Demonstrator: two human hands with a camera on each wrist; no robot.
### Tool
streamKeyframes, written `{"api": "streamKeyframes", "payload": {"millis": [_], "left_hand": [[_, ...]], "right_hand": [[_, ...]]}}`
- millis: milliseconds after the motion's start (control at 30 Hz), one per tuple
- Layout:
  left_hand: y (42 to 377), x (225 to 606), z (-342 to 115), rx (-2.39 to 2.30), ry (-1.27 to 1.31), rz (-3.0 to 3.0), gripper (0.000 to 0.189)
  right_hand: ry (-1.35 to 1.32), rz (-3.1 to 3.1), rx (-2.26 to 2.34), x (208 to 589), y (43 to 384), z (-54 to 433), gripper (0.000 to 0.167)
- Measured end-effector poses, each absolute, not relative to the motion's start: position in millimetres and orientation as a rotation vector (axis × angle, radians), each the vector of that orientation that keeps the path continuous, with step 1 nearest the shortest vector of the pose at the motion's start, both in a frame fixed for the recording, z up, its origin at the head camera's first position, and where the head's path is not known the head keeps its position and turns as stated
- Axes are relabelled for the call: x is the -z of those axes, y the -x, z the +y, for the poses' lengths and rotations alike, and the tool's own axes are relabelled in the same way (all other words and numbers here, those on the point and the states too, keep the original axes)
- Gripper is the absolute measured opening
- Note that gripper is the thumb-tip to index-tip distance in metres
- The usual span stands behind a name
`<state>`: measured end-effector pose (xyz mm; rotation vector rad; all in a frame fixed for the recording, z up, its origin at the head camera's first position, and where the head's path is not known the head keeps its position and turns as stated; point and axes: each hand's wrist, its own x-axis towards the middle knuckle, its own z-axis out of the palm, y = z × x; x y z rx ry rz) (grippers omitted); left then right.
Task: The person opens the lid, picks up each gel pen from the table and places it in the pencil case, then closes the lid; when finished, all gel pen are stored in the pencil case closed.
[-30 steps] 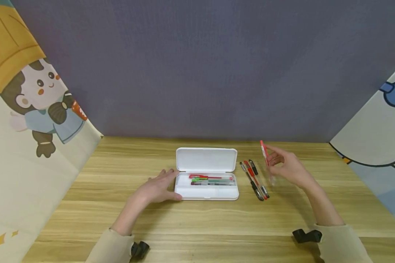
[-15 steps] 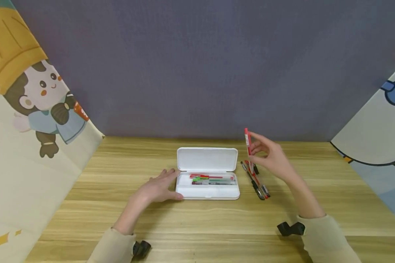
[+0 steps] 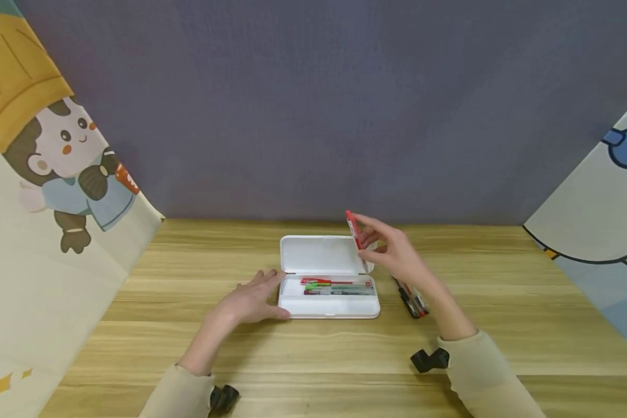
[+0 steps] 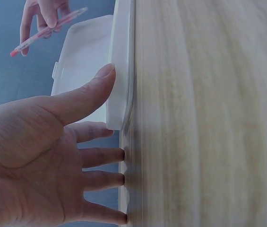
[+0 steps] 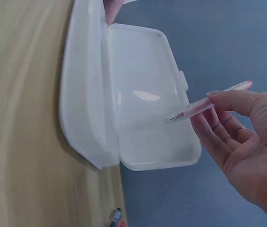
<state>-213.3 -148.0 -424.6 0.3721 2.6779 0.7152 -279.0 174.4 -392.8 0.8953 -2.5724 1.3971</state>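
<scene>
A white pencil case (image 3: 329, 307) lies open on the table with its lid (image 3: 319, 253) tipped back. Several pens (image 3: 337, 287), red, green and dark, lie in its back compartment. My left hand (image 3: 251, 299) rests at the case's left end, thumb at the front corner and fingers spread, as the left wrist view also shows. My right hand (image 3: 392, 249) pinches a red pen (image 3: 353, 230) between thumb and fingers, over the lid's right side. The pen is tilted, its red end up; in the right wrist view its clear end (image 5: 176, 117) points toward the lid.
More pens (image 3: 411, 299), black and red, lie on the wooden table (image 3: 313, 360) right of the case, partly hidden under my right forearm. A dark grey panel (image 3: 313, 116) stands behind the table. Printed cartoon panels flank it on both sides.
My right hand has carried the red pen leftward, from right of the loose pens, across them, to over the case's lid. My left hand has stayed at the case.
</scene>
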Motion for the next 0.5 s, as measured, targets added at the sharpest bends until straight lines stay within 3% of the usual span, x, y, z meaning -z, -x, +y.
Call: {"api": "streamKeyframes", "payload": {"millis": [500], "left_hand": [[213.1,425.2,-148.3,-0.726,-0.371,2.681,0.094]], "right_hand": [[-1.166,-2.633,-1.143,420.1,282.2,155.6,0.067]]}}
